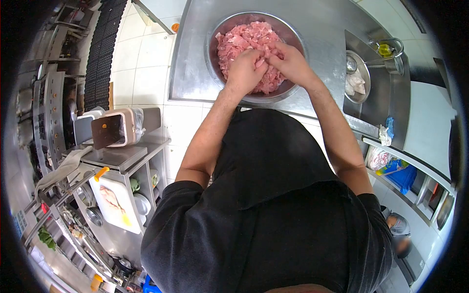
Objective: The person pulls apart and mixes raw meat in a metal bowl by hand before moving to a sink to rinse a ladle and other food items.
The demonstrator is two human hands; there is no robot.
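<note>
One tiled floor (146, 53) is partly covered by a steel counter (325, 53). On it, a metal bowl (211, 63) is heaped with raw meat (239, 41). Both forearms are stretched forward; the left hand (290, 63) and right hand (245, 71) are angled together, fingers curled closed around meat pieces.

The bowl (211, 68) sits beside the tabletop's (326, 53) near edge, the meat (234, 43) inside. Right of the tabletop lies the sink (391, 105), holding the basin (368, 73) with the ladle (351, 65) in it. Left, beyond the tabletop, containers (128, 124) stand on a side counter (115, 157).
</note>
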